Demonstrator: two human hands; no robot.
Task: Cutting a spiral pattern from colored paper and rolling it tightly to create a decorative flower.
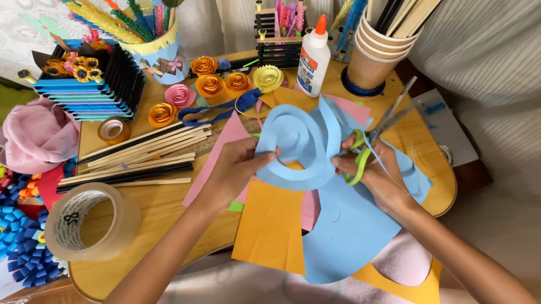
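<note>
Left hand [235,165] pinches the blue paper spiral [300,149] taut above the desk [163,208] while right hand [371,165], gripping green-handled scissors [375,136], meets its right edge, blades pointing far-right.

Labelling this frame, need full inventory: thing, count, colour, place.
Spiral-cut paper: one, light blue, between both hands.
Scissors: one, green handles, in right hand.
Paper sheets: several, orange, blue, pink, table front.
Rolled paper roses: about seven, orange, pink, yellow, table back.
Glue bottle: one, white, orange cap, back centre.
Clear tape roll: one, front left.
Wooden sticks: a bundle, natural and black, left of centre.
Paper cups of sticks: one stack, brown, back right.
Round wooden table: one.
Left hand: grips spiral.
Right hand: in scissor loops.
</note>
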